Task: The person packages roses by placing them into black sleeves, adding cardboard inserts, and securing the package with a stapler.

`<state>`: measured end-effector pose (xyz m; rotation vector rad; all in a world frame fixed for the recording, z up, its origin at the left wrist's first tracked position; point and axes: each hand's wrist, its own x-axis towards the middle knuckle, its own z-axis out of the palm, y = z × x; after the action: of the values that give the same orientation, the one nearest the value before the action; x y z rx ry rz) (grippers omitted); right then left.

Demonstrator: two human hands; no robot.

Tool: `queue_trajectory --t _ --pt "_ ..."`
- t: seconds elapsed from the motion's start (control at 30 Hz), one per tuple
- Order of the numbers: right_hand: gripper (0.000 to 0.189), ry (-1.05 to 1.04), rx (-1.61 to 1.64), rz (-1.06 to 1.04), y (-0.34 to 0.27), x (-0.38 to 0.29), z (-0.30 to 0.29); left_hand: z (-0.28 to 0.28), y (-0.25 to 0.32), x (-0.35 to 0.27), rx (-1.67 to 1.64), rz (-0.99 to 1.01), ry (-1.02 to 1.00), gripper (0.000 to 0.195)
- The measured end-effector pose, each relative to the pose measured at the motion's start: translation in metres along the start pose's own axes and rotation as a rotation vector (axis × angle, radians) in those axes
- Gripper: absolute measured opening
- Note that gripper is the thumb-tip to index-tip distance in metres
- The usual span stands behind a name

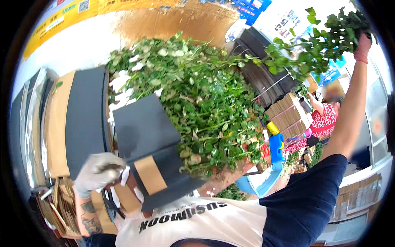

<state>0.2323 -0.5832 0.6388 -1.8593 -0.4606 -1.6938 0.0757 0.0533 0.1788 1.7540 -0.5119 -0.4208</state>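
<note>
My right hand (pixel 363 46), in a pink glove, is raised at the upper right and grips a bunch of leafy green stems (pixel 334 37). The stems stretch leftward over a large pile of cut leafy stems (pixel 203 102) on the table. At the lower left is my left hand (pixel 101 173) in a pale grey glove, its fingers curled. White paper slips (pixel 125 176) lie right by its fingertips; whether it holds one is unclear. Beside it lies a folded dark grey cardboard sheet (pixel 146 126) with a brown cardboard piece (pixel 150 175) on its lower part.
Dark and brown cardboard sheets (pixel 86 117) stand at left. Black scissors (pixel 112 202) lie near my body. Behind the pile are stacked black boards (pixel 262 71). A blue tub (pixel 267 182) sits beyond the table edge (pixel 231 177). Another person (pixel 324 120) in red patterned clothing works at right.
</note>
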Motion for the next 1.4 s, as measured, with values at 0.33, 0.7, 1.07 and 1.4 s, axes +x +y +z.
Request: queue_trajectory --t 0.33,0.7,1.07,1.4 --pt "0.034 -0.443 -0.568 -0.065 -0.005 -0.093 0.01 0.047 -0.046 -0.025 -0.275 -0.107 -0.093 0.036" --pt "0.043 -0.435 -0.773 -0.108 -0.053 -0.083 -0.064 0.065 0.063 0.187 0.564 0.545 0.191 0.045" --pt "0.054 -1.629 -0.491 -0.248 -0.205 -0.241 0.083 0.05 0.004 0.095 -0.178 0.171 0.062 0.048" --pt "0.059 -2.879 -0.019 -0.059 -0.18 -0.521 0.16 0.077 -0.078 -0.073 -0.415 -0.076 0.481 0.061"
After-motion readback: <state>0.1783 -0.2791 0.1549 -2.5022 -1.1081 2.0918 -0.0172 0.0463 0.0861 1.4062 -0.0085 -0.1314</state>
